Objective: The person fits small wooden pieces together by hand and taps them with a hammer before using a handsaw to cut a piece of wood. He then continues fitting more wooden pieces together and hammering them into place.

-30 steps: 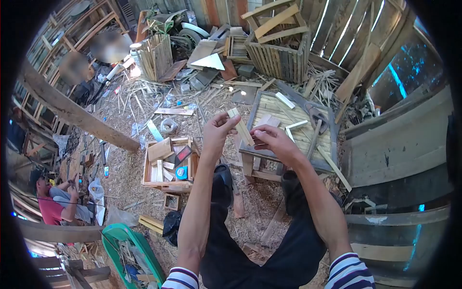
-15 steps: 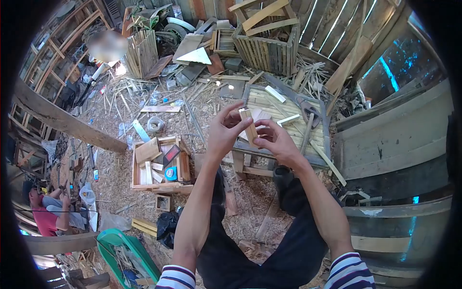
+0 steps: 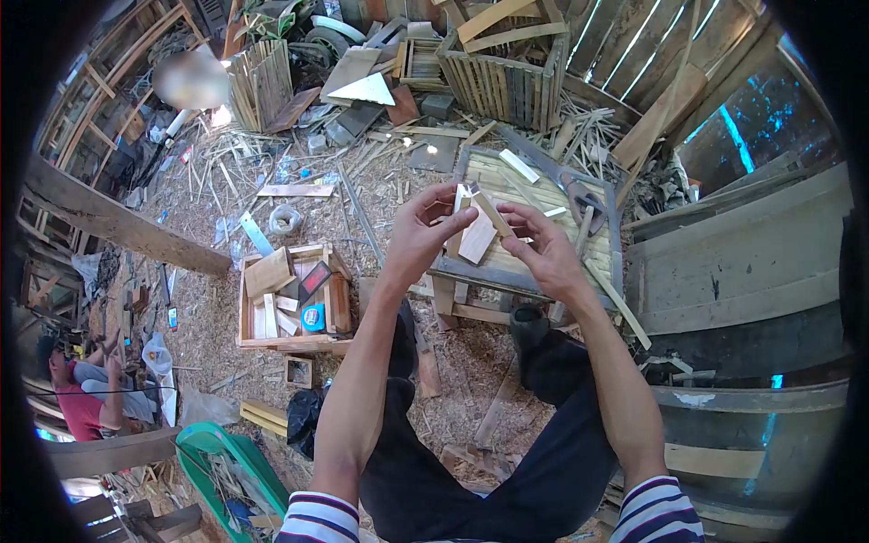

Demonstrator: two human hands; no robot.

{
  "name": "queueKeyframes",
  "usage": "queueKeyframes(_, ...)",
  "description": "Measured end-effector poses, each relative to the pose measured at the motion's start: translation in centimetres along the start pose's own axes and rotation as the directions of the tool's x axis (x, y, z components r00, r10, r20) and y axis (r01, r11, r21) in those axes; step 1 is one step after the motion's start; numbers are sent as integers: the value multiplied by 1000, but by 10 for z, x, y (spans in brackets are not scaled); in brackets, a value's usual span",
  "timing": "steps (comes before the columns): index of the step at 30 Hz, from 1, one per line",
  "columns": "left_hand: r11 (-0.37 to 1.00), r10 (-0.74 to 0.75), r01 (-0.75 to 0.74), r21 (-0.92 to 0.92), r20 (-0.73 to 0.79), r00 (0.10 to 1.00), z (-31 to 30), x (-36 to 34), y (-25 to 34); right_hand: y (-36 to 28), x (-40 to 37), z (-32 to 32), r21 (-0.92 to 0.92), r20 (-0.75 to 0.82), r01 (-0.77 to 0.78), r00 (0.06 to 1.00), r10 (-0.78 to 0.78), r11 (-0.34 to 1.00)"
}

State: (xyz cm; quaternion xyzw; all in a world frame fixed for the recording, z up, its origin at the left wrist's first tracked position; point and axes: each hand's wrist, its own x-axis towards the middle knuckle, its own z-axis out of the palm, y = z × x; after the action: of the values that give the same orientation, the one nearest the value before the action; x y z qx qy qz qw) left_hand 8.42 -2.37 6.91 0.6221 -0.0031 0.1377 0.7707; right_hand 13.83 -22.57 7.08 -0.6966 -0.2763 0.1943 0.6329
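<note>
My left hand [image 3: 424,237] and my right hand [image 3: 544,251] hold a short pale wooden strip [image 3: 489,212] between them, fingertips on each end, above a small slatted wooden table [image 3: 606,256]. A wider flat wood piece [image 3: 475,240] lies on the table just under the strip. More cut strips [image 3: 519,165] lie on the tabletop. My knees in dark trousers sit below the table.
An open wooden box [image 3: 337,304] with blocks and a blue tape roll stands on the sawdust floor to my left. Slatted crates [image 3: 507,86] and scrap wood pile up at the back. A person in red [image 3: 80,398] sits at the far left. A green frame [image 3: 222,452] lies bottom left.
The strip has turned from upright in my left fingers to slanting between both hands. My right hand has opened its fingers and moved up to the strip's right end.
</note>
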Motion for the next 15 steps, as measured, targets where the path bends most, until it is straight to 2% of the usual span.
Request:
queueKeyframes(2, 997, -82, 81, 14, 85, 993, -3, 0, 3, -4, -1, 1, -18, 21, 3, 1000, -2, 1000)
queueKeyframes(5, 994, -75, 66, 87, 113, 991, -1, -1, -2, -5, -3, 0, -55, 14, -23, 1000, 24, 998)
queueKeyframes(6, 994, -82, 73, 84, 119, 989, 0, -1, -3, -5, -3, -2, -54, 8, -30, 1000, 31, 998)
queueKeyframes(8, 985, -145, 132, 112, 112, 983, -1, -2, -4, -4, -3, -8, -201, 20, 12, 1000, -8, 979)
queueKeyframes(11, 965, -226, 207, 163, 106, 968, -4, -3, -4, -4, -5, -15, -240, 43, 6, 999, 4, 971)
queueKeyframes(15, 972, -220, 207, 113, 121, 968, -4, -4, -5, -8, -6, -15, -269, 66, 11, 998, 8, 963)
